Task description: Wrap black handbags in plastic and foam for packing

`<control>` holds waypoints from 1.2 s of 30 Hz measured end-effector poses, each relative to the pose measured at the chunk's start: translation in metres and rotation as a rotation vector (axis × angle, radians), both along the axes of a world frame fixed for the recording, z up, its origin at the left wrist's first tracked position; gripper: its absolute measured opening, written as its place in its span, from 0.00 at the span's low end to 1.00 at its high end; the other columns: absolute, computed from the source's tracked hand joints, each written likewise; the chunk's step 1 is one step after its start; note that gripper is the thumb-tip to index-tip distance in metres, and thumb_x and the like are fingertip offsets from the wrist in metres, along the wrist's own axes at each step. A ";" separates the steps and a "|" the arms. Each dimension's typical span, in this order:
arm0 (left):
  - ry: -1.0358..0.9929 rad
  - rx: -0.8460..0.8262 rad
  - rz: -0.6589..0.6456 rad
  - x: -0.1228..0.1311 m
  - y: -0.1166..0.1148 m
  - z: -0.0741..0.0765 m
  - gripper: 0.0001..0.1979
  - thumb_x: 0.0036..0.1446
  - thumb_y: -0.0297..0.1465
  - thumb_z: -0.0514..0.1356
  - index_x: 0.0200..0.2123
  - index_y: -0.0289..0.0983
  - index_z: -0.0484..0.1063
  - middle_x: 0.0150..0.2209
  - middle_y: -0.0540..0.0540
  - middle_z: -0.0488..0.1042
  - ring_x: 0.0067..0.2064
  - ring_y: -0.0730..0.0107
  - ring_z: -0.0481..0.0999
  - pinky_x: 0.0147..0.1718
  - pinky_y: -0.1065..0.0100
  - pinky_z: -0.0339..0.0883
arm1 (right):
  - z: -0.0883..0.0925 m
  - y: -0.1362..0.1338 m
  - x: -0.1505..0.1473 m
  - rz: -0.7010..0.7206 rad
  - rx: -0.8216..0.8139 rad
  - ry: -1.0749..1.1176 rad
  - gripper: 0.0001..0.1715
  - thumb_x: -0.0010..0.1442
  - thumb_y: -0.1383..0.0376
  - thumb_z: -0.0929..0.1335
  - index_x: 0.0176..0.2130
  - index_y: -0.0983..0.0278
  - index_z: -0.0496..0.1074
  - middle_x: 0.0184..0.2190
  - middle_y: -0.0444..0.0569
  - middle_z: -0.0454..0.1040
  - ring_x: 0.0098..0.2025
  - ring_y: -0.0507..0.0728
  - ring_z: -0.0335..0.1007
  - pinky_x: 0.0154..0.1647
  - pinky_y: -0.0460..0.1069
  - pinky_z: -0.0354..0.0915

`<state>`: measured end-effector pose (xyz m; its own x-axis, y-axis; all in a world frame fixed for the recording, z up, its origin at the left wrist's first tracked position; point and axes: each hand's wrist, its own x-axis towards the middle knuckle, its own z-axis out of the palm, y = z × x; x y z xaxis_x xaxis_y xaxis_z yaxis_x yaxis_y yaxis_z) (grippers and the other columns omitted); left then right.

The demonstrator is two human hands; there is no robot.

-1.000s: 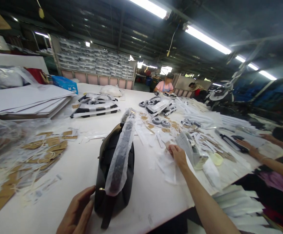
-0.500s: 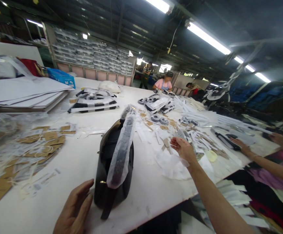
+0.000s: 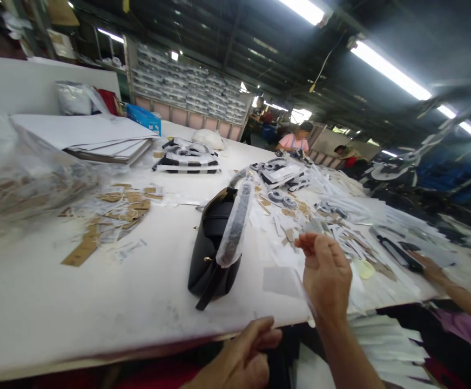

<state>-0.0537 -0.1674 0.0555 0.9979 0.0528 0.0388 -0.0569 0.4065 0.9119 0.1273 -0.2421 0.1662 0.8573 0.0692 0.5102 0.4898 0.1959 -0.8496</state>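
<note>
A black handbag (image 3: 213, 237) stands on the white table, its handle (image 3: 235, 227) wrapped in translucent film. My left hand (image 3: 239, 354) is low at the table's front edge, fingers loosely bent and apart, with nothing seen between them. Apart from the bag on its right, my right hand (image 3: 327, 275) is raised with its fingertips drawn together. A thin pale edge runs down beside that palm; whether the fingers pinch it is unclear. Just left of this hand, a greyish translucent sheet (image 3: 282, 282) shows over the table.
Brown tags with strings (image 3: 128, 208) lie left of the bag. Wrapped bags (image 3: 189, 155) and stacked white boards (image 3: 98, 132) are farther back. Paper strips (image 3: 352, 240) cover the right side, where a co-worker's hand (image 3: 430, 267) rests by a dark strap.
My left hand has moved right, away from the bag's side to the table's front edge. My right hand has drawn closer and its fingers have closed up. The view has shifted left.
</note>
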 end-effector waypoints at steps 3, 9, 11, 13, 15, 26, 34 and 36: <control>0.000 -0.448 -0.195 0.020 -0.008 0.031 0.35 0.58 0.57 0.54 0.59 0.39 0.66 0.59 0.35 0.69 0.61 0.51 0.68 0.53 0.53 0.65 | -0.009 -0.008 -0.063 0.051 -0.370 -0.378 0.10 0.64 0.65 0.65 0.41 0.58 0.76 0.37 0.50 0.77 0.43 0.60 0.73 0.47 0.58 0.68; -0.028 -0.540 0.204 0.024 -0.004 0.056 0.15 0.57 0.41 0.64 0.34 0.34 0.72 0.32 0.48 0.74 0.36 0.71 0.74 0.39 0.72 0.65 | -0.021 -0.038 -0.106 0.230 -0.581 -0.811 0.26 0.57 0.74 0.67 0.53 0.54 0.72 0.39 0.49 0.79 0.42 0.62 0.75 0.43 0.59 0.71; -0.022 -0.354 0.198 0.015 0.003 0.051 0.18 0.59 0.45 0.62 0.35 0.34 0.71 0.29 0.48 0.74 0.32 0.71 0.73 0.36 0.71 0.65 | -0.026 -0.044 -0.103 0.132 -0.567 -0.692 0.21 0.59 0.73 0.67 0.49 0.53 0.73 0.37 0.49 0.79 0.41 0.61 0.75 0.43 0.59 0.71; 0.003 -0.146 0.153 0.004 0.012 0.046 0.17 0.61 0.45 0.58 0.38 0.35 0.71 0.27 0.49 0.75 0.29 0.70 0.73 0.34 0.71 0.64 | -0.032 -0.046 -0.099 0.055 -0.596 -0.520 0.13 0.61 0.68 0.68 0.44 0.53 0.75 0.38 0.48 0.79 0.41 0.61 0.75 0.42 0.56 0.71; 0.038 0.012 0.109 -0.008 0.022 0.042 0.15 0.63 0.43 0.55 0.40 0.37 0.70 0.26 0.50 0.76 0.28 0.70 0.72 0.32 0.71 0.63 | -0.038 -0.044 -0.097 0.062 -0.658 -0.369 0.09 0.61 0.61 0.69 0.43 0.54 0.76 0.40 0.48 0.79 0.43 0.60 0.76 0.43 0.54 0.72; 0.138 0.465 0.310 -0.042 0.042 0.037 0.05 0.54 0.31 0.61 0.30 0.37 0.67 0.28 0.54 0.67 0.31 0.71 0.65 0.31 0.73 0.58 | -0.055 -0.009 -0.116 0.360 -0.612 0.037 0.15 0.57 0.52 0.71 0.28 0.59 0.75 0.27 0.45 0.77 0.33 0.58 0.73 0.37 0.49 0.68; 0.176 0.535 0.422 -0.040 0.048 0.024 0.15 0.55 0.42 0.61 0.25 0.37 0.67 0.24 0.52 0.68 0.28 0.70 0.65 0.28 0.72 0.59 | -0.067 -0.007 -0.121 0.363 -0.595 0.224 0.14 0.54 0.55 0.72 0.26 0.62 0.72 0.24 0.42 0.73 0.29 0.54 0.67 0.32 0.47 0.64; 0.196 0.574 0.407 -0.039 0.051 0.018 0.17 0.55 0.44 0.61 0.24 0.38 0.67 0.23 0.52 0.66 0.27 0.70 0.64 0.27 0.72 0.58 | -0.066 -0.011 -0.112 0.337 -0.613 0.193 0.14 0.56 0.55 0.71 0.26 0.62 0.72 0.25 0.42 0.73 0.29 0.54 0.68 0.33 0.46 0.64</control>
<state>-0.0928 -0.1161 0.0740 0.8951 0.4458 -0.0054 0.0845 -0.1576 0.9839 0.0154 -0.2527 0.1002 0.8097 0.5708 0.1364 0.3168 -0.2296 -0.9203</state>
